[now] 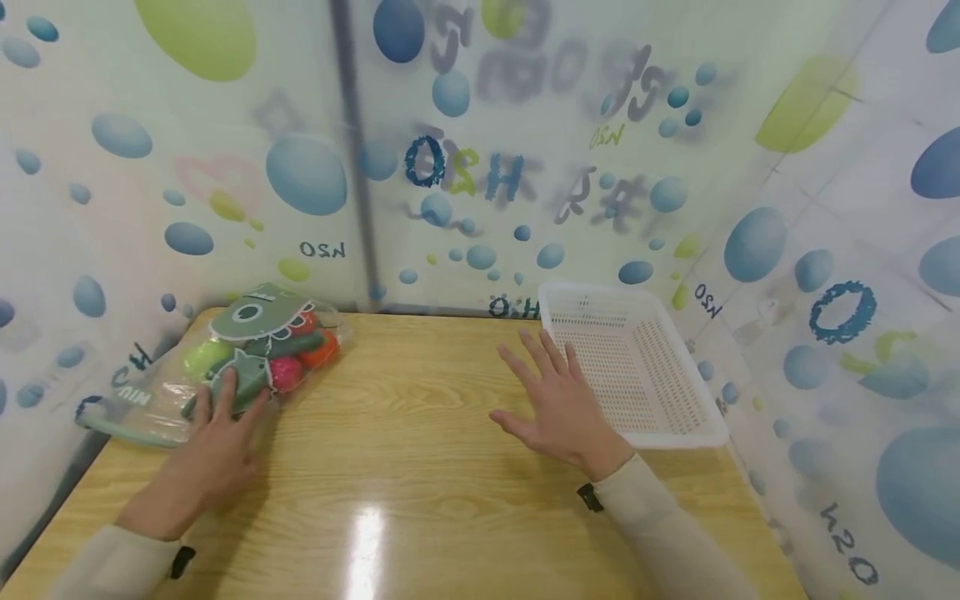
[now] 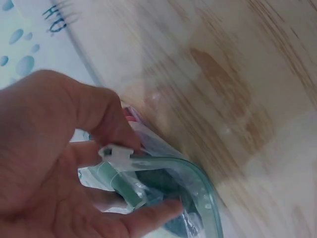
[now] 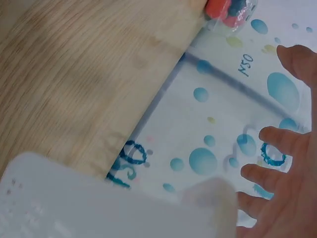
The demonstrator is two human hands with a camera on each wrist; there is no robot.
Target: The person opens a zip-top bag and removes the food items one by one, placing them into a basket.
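Note:
A clear plastic bag point(image 1: 161, 408) with a green dinosaur print and a pale green zip edge lies at the table's left. Inside it show red, orange, pink and yellow-green rounded things and some dark green ones. My left hand point(image 1: 217, 454) rests its spread fingertips on the bag's near right part. The left wrist view shows the bag's white zip slider point(image 2: 118, 153) close by the thumb. On the right, my right hand point(image 1: 566, 412) is held with fingers spread, overlapping the left side of a white perforated plastic basket point(image 1: 708, 417). Nothing is in its grasp.
The wooden table point(image 1: 420, 467) stretches between the bag and the basket. A curtain point(image 1: 480, 108) with blue and green dots hangs behind the table and along both sides. The basket stands at the back right, close to the curtain.

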